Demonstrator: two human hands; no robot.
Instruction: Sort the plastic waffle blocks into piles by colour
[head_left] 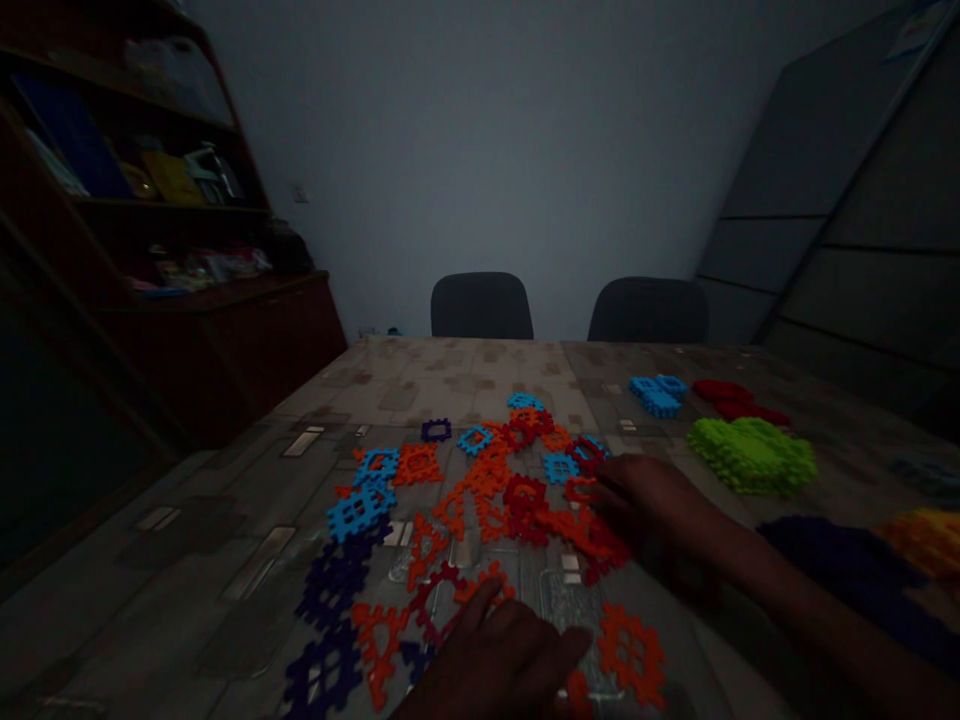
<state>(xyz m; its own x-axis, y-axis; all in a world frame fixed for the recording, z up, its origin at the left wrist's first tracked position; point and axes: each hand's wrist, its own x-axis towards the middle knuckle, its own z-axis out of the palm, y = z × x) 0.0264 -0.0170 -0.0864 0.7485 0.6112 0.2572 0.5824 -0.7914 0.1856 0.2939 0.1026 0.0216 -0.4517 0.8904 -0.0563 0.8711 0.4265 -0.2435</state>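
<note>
Toothed pcs (489,472), L hand (501,645) low, part-spread, R hand (637,492) fwd, fingers down, holds unclear

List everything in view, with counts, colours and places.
Loose notched pieces: many, orange, red, light blue, indigo, mid-table
Piles: at least five, light blue, red, lime green, dark blue, orange-yellow, table's right
Table: one, patterned beige-brown, centre
Chairs: two, dark grey, behind table
Shelf unit: one, red-brown, left; contents too dim to count
Panelled unit: one, grey, right
Wall: one, grey, behind chairs
Wall socket: one, pale, wall's left
Left hand: one, bottom centre
Right hand: one, loose pieces' right edge
</note>
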